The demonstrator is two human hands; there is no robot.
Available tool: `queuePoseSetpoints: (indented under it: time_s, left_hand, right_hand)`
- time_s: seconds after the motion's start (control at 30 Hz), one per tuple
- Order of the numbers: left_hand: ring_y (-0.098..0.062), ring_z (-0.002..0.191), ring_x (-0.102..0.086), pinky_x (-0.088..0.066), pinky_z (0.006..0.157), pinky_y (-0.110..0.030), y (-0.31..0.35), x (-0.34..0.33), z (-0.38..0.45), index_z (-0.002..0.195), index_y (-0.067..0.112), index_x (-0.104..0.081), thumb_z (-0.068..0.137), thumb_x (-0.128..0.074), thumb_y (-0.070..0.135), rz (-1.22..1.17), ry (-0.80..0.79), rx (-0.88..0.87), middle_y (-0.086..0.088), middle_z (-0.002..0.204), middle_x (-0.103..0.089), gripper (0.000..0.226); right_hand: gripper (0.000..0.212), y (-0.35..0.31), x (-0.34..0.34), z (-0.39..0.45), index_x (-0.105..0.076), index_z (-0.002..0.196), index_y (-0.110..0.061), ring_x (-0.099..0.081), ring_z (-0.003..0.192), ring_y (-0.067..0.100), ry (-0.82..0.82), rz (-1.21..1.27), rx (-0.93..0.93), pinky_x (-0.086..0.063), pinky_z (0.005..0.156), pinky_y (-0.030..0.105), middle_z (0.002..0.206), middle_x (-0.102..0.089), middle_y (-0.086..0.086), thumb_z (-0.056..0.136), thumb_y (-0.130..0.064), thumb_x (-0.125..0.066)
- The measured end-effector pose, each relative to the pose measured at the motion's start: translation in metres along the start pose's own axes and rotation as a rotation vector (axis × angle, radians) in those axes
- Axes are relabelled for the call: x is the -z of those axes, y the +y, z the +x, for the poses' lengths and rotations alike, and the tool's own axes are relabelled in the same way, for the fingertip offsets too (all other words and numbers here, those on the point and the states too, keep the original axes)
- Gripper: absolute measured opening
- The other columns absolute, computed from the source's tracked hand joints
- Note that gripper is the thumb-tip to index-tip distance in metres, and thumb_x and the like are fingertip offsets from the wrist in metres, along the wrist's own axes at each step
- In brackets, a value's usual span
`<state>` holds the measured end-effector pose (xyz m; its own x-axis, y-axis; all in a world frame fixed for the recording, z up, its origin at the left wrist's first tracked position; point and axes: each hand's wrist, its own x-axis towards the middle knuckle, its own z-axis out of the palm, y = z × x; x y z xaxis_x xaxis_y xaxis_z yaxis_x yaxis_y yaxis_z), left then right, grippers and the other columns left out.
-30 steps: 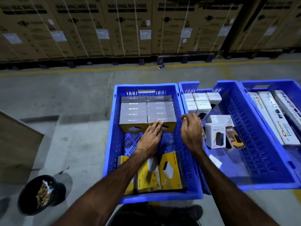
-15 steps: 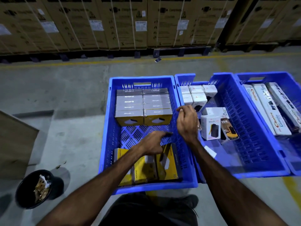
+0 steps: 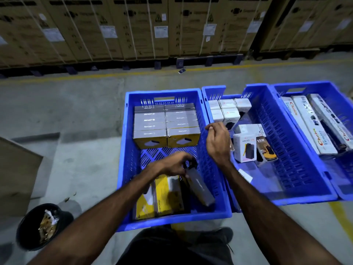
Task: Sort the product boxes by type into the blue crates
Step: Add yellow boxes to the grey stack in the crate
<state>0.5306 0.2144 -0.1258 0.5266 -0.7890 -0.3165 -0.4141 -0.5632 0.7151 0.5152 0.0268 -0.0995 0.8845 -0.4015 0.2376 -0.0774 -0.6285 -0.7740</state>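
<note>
Blue crate (image 3: 125,150): yellow boxes (image 3: 166,137)

Three crates (image 3: 122,169) side by side on the floor (image 3: 76,111). Stacked boxes (image 3: 166,125) at the left crate's far end, loose boxes (image 3: 168,196) at its near end. Bin (image 3: 28,238) near left; cartons (image 3: 133,25) far behind.

Three blue crates stood side by side on the concrete floor (image 3: 80,115). In the left crate (image 3: 126,150), stacked Lapcare boxes (image 3: 166,125) filled the 12 o'clock end. The left hand (image 3: 174,163) gripped the top of a tilted yellow box (image 3: 198,185) near 6 o'clock. The right hand (image 3: 217,142), fingers curled, hovered over the rim shared with the middle crate (image 3: 298,180). A black bin (image 3: 26,232) sat at 8 o'clock.
</note>
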Motion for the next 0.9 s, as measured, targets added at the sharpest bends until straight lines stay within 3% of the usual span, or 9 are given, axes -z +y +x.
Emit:
queuePoseSetpoints:
  time_s: [0.1, 0.2, 0.33, 0.5, 0.67, 0.9]
  left_hand:
    - [-0.024, 0.099, -0.068, -0.056, 0.082, -0.035, -0.014, 0.018, -0.024, 0.112, 0.017, -0.074, 0.071, -0.09, 0.007, -0.12, 0.18, 0.012, -0.004, 0.109, -0.072, 0.045]
    - [-0.015, 0.095, -0.066, -0.053, 0.079, -0.021, -0.019, 0.033, -0.041, 0.11, 0.015, -0.074, 0.076, -0.089, 0.006, -0.195, 0.393, 0.043, -0.004, 0.109, -0.071, 0.039]
    - [-0.016, 0.095, -0.063, -0.053, 0.086, -0.034, -0.028, 0.039, -0.047, 0.111, 0.022, -0.07, 0.075, -0.087, 0.017, -0.102, 0.629, 0.076, 0.003, 0.109, -0.068, 0.04]
    - [-0.017, 0.096, -0.059, -0.05, 0.084, -0.034, -0.032, 0.027, -0.028, 0.117, 0.02, -0.063, 0.084, -0.083, 0.03, 0.039, 0.721, 0.114, 0.003, 0.112, -0.057, 0.04]
    - [-0.017, 0.094, -0.055, -0.052, 0.084, -0.035, -0.037, 0.017, -0.009, 0.124, 0.014, -0.06, 0.093, -0.075, 0.03, 0.013, 0.764, 0.177, 0.003, 0.113, -0.046, 0.038]
    - [-0.031, 0.096, -0.063, -0.056, 0.077, -0.047, -0.043, 0.002, -0.002, 0.127, 0.018, -0.056, 0.097, -0.069, 0.029, 0.073, 0.83, 0.214, -0.001, 0.116, -0.049, 0.035]
  right_hand:
    - [0.032, 0.002, 0.0, 0.001, -0.071, 0.092, -0.007, -0.061, 0.092, 0.024, 0.006, 0.032, -0.009, -0.05, 0.085, 0.044, 0.097, -0.065, 0.006, 0.097, -0.015, -0.04]
    - [0.031, 0.003, 0.0, 0.002, -0.07, 0.09, -0.007, -0.061, 0.091, 0.023, 0.024, 0.063, -0.011, -0.05, 0.085, 0.044, 0.094, -0.066, 0.007, 0.097, -0.014, -0.04]
    - [0.028, 0.003, 0.001, 0.003, -0.069, 0.088, -0.007, -0.06, 0.089, 0.021, 0.041, 0.078, -0.002, -0.047, 0.083, 0.04, 0.093, -0.067, 0.008, 0.095, -0.011, -0.042]
    - [0.028, 0.007, -0.003, 0.004, -0.069, 0.087, -0.008, -0.061, 0.089, 0.023, 0.052, 0.06, 0.019, -0.049, 0.083, 0.043, 0.092, -0.067, 0.007, 0.093, -0.01, -0.042]
    - [0.028, 0.006, -0.002, 0.003, -0.068, 0.088, -0.008, -0.06, 0.089, 0.023, 0.045, 0.052, 0.034, -0.048, 0.082, 0.042, 0.092, -0.066, 0.007, 0.094, -0.01, -0.041]
    - [0.026, 0.007, -0.003, 0.003, -0.067, 0.087, -0.007, -0.058, 0.087, 0.023, 0.05, 0.058, 0.05, -0.046, 0.08, 0.041, 0.089, -0.065, 0.007, 0.094, -0.009, -0.042]
